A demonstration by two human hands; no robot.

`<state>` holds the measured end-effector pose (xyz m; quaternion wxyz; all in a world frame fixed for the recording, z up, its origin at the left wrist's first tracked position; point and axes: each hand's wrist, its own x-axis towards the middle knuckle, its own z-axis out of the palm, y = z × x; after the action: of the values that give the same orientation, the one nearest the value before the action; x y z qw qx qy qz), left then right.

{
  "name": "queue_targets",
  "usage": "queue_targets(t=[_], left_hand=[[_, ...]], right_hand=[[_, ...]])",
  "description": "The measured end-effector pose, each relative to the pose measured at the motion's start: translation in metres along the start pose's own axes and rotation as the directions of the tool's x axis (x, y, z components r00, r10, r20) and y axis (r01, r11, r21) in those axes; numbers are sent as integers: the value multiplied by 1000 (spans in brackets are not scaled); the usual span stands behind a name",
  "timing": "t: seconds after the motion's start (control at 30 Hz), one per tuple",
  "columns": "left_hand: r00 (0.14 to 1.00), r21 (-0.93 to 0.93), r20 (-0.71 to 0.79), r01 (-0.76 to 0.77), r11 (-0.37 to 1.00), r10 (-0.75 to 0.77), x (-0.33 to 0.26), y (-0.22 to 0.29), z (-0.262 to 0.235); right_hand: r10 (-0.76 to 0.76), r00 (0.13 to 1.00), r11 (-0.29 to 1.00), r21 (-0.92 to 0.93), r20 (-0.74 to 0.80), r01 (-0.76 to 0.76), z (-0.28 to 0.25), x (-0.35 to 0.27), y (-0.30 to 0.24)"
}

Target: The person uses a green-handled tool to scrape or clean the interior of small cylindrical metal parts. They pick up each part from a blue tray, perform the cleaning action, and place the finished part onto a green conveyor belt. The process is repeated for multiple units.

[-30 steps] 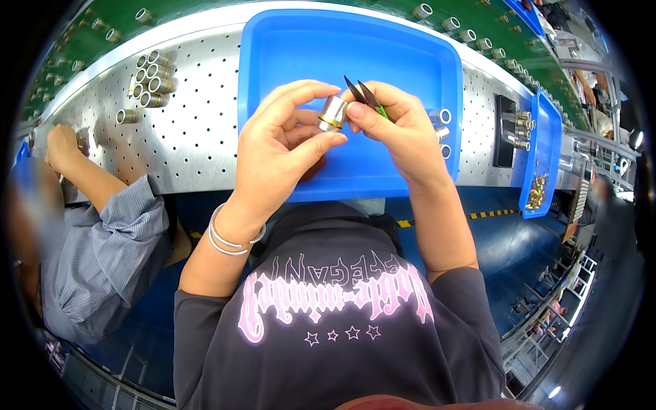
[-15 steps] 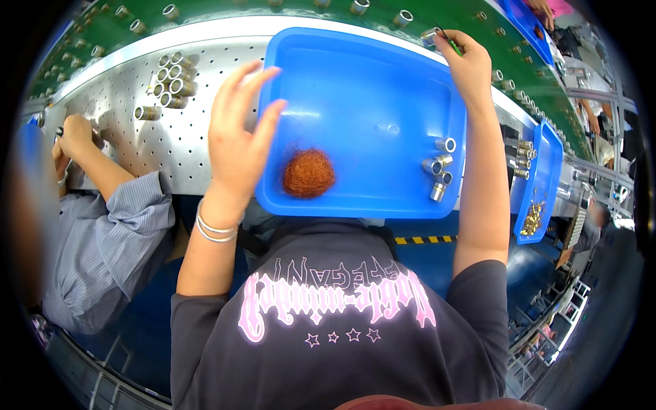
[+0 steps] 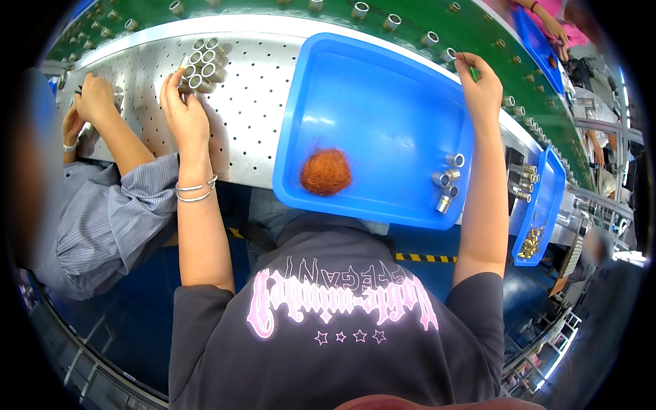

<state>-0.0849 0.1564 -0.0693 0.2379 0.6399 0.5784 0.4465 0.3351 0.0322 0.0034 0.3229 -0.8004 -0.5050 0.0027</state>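
Observation:
At the left, my left hand (image 3: 184,117) is at the near side of a cluster of short metal sleeves (image 3: 208,56). Its thumb and fingers curve round a metal sleeve (image 3: 183,87), mostly hidden by the hand. Across the blue tray, my right hand (image 3: 484,90) pinches a small green-handled tool (image 3: 472,71) with a thin dark tip. That tip is close to an upright metal sleeve (image 3: 447,55) at the green belt's near edge; I cannot tell whether they touch. Inside the blue tray (image 3: 290,130) lie a ball of reddish-brown wire wool (image 3: 326,171) and several metal sleeves (image 3: 445,179).
A green conveyor belt (image 3: 471,41) carrying spaced sleeves runs along the far side. On my left a co-worker's hands (image 3: 96,99) work over the perforated metal table (image 3: 249,102). A second blue tray (image 3: 527,225) with small brass-coloured parts stands at the right.
My left hand has gone from the tray's left rim to the sleeve cluster. My right hand still holds the green tool, beside a sleeve on the belt. The view has shifted slightly.

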Motion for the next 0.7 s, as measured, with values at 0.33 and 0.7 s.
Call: queue_targets(t=[0.33, 0.7], left_hand=[[995, -116, -89, -51, 992, 41, -6, 4, 0], [639, -573, 769, 688, 446, 2, -91, 145, 21]], right_hand=[[158, 975, 789, 574, 158, -221, -26, -55, -46], [-96, 909, 604, 749, 406, -271, -20, -122, -126]])
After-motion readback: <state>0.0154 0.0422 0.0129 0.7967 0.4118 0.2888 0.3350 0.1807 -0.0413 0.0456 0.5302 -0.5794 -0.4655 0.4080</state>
